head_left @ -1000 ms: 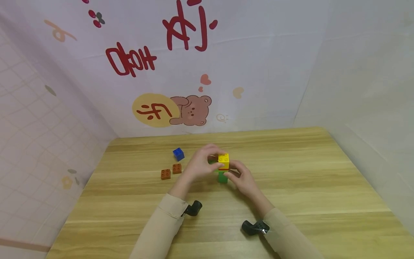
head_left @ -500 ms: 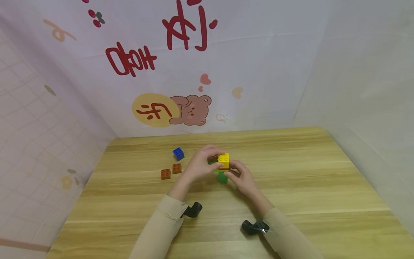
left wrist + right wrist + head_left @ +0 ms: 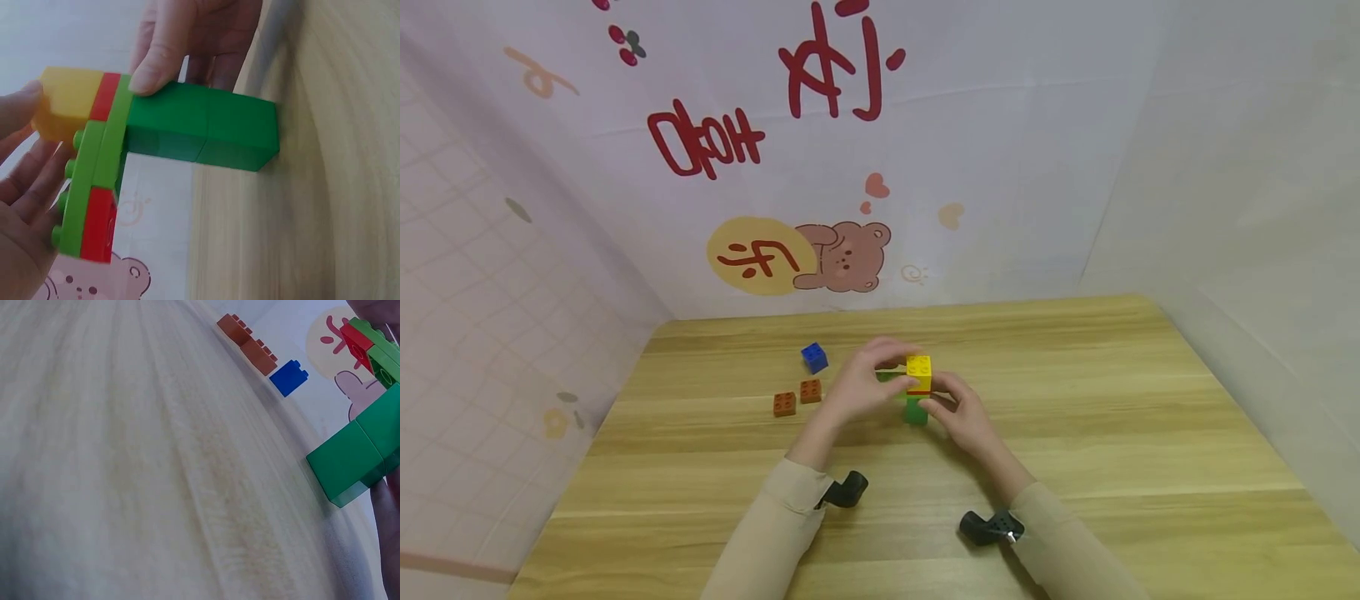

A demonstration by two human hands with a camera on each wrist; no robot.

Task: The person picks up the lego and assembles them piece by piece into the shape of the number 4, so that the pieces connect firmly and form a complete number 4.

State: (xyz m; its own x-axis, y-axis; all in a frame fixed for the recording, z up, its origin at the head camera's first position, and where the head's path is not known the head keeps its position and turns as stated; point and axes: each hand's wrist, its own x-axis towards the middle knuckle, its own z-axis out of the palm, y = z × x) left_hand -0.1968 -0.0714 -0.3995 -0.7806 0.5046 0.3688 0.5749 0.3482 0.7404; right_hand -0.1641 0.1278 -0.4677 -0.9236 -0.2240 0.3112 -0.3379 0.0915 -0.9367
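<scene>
A stack of bricks stands upright on the table between both hands. Its yellow brick (image 3: 918,376) is on top, above a thin red brick (image 3: 105,97) and light green bricks (image 3: 94,169) that jut out sideways. Two dark green bricks (image 3: 206,125) form the lower column. The left hand (image 3: 863,385) pinches the yellow brick between thumb and fingers. The right hand (image 3: 966,419) grips the stack from the right, its thumb at the top of the dark green column in the left wrist view. Under the jutting light green part is another red brick (image 3: 99,225).
A blue brick (image 3: 814,358) and two orange-brown bricks (image 3: 785,404) lie on the wooden table (image 3: 1075,375), left of the left hand. A printed cloth (image 3: 1000,150) hangs behind the table, with further cloth at both sides.
The left hand's fingers have shifted slightly, and more of the light green part shows beneath them. The right hand and the stack look unmoved.
</scene>
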